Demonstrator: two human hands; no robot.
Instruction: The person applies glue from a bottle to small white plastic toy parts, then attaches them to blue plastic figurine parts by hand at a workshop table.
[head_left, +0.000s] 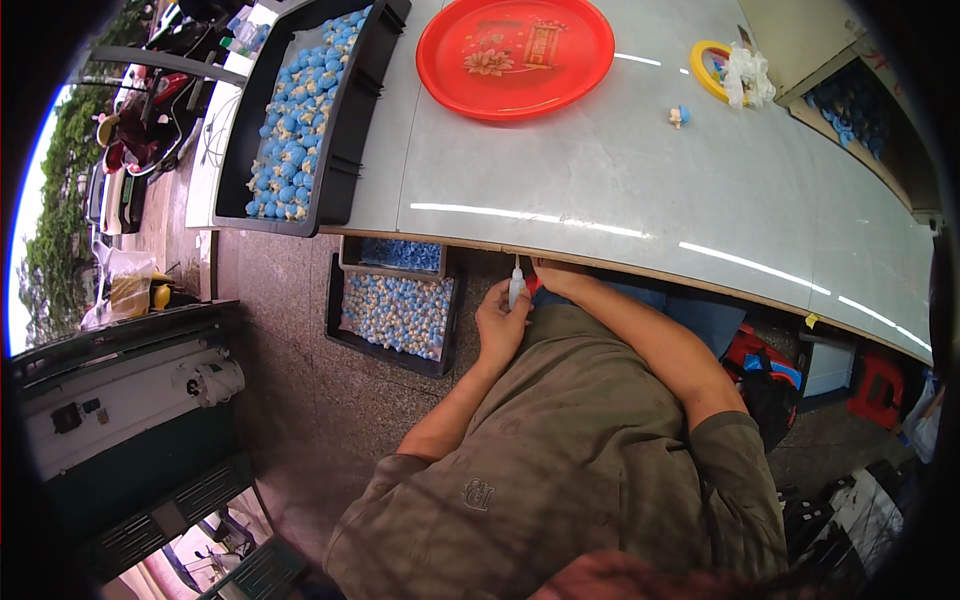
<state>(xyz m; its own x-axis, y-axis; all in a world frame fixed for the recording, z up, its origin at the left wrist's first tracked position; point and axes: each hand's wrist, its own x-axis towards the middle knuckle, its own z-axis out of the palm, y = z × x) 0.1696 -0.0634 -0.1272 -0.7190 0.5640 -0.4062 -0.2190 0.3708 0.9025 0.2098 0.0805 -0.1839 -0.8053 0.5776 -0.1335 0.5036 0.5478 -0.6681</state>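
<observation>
At the table's front edge my left hand (pixel 500 322) is closed around a small white squeeze bottle (pixel 517 288). The bottle stands roughly upright, its thin nozzle pointing toward the table edge. Just right of it, my right hand (pixel 558 278) reaches in at the edge, and its fingers are largely hidden there. Something red (pixel 533 285) shows between the two hands; its kind and whether it is held are unclear. On the tabletop lies one small blue-and-cream figure (pixel 679 116), apart from both hands.
A black crate (pixel 340 150) of blue-and-cream pieces stands on the table's left, beside a round red tray (pixel 515 105). Below are a dark tray (pixel 335 310) of small pieces and a smaller bin (pixel 400 272). A yellow ring (pixel 703 72), plastic bag (pixel 748 78) and red stool (pixel 878 388) are rightward.
</observation>
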